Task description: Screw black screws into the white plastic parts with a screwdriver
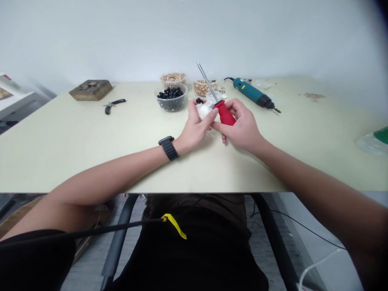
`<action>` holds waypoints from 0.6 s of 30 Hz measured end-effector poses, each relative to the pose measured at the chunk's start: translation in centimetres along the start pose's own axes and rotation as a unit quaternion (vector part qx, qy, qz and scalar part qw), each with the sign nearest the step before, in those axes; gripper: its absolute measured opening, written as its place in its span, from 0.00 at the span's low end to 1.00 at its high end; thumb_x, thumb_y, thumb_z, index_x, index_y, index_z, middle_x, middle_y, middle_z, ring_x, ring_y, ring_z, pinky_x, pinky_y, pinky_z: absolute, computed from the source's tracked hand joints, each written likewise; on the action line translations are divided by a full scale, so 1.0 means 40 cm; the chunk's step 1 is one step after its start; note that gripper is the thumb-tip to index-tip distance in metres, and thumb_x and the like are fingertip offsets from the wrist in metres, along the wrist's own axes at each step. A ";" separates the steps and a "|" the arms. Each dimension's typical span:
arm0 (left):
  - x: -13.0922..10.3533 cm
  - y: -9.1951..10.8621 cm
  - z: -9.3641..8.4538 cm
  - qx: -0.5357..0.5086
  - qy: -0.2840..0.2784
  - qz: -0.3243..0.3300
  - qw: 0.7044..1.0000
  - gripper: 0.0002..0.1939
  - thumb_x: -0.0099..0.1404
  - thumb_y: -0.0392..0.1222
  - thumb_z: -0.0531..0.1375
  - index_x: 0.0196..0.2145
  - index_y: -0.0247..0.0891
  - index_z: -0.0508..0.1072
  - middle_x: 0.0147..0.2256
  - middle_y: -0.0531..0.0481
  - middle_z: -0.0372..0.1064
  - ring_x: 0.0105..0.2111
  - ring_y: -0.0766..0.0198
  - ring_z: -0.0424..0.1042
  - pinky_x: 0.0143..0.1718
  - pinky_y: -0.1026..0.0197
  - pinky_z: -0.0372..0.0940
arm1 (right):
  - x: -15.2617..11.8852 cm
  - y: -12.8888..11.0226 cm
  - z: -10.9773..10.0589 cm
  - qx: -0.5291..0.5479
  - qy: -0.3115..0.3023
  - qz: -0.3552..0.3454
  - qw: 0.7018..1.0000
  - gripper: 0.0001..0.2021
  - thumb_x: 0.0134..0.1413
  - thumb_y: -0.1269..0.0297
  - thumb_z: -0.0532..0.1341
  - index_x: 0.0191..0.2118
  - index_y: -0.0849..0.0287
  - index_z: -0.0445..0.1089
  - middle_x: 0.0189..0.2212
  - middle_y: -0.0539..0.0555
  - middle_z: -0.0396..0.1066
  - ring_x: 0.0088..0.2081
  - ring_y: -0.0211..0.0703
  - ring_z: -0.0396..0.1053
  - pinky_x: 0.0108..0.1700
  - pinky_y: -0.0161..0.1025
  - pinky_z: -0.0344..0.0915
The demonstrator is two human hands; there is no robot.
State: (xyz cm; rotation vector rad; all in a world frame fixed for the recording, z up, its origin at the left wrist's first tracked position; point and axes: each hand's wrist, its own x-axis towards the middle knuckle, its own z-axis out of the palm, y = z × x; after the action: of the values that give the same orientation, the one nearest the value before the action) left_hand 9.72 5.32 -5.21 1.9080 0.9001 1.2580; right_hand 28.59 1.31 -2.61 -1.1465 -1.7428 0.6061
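Above the middle of the table, my left hand (195, 126) is closed around a small, rounded white object (205, 111). A small black piece (199, 100) shows at its top by the fingertips; whether the two are joined, I cannot tell. My right hand (244, 126) grips the red handle of a screwdriver (225, 113), its metal shaft slanting up and away to the left. The left thumb tip lies right beside the handle. Just behind the hands is a clear bowl of small black pieces (172, 106), partly beyond my left hand.
Behind stand a tub of tan bits (173, 78), another of yellowish pieces (200, 88) and a small clear lid (213, 96). A teal power tool with a bit (250, 92) lies right. Pliers (112, 105) and a brown block (90, 91) are left, a clear container (371, 143) far right.
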 end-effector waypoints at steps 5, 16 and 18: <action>0.034 0.047 -0.117 -0.135 0.036 -0.133 0.981 0.21 0.77 0.55 0.70 0.52 0.50 0.61 0.46 0.49 0.72 0.37 0.62 0.73 0.36 0.56 0.70 | 0.003 0.002 -0.034 -0.042 0.020 -0.040 0.998 0.20 0.75 0.41 0.69 0.60 0.48 0.79 0.47 0.56 0.84 0.33 0.53 0.79 0.37 0.54 0.81; -0.050 0.079 -0.257 -0.275 -0.045 -0.254 0.926 0.30 0.43 0.27 0.68 0.43 0.43 0.66 0.58 0.44 0.78 0.54 0.55 0.85 0.59 0.47 0.81 | 0.005 -0.006 -0.077 -0.133 -0.034 -0.063 0.988 0.17 0.68 0.46 0.71 0.51 0.52 0.86 0.43 0.56 0.85 0.39 0.55 0.77 0.44 0.50 0.73; -0.050 0.077 -0.252 -0.277 -0.035 -0.264 0.923 0.30 0.42 0.28 0.68 0.44 0.43 0.66 0.60 0.45 0.78 0.52 0.55 0.86 0.55 0.46 0.83 | 0.004 -0.007 -0.082 -0.148 -0.048 -0.060 0.986 0.18 0.69 0.45 0.71 0.51 0.52 0.86 0.42 0.57 0.85 0.38 0.55 0.76 0.43 0.50 0.72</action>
State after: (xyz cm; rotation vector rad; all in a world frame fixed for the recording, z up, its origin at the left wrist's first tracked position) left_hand 0.22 3.62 -0.52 1.1532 0.8325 0.9689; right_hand 31.36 1.06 -0.86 -1.2191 -2.0180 0.3399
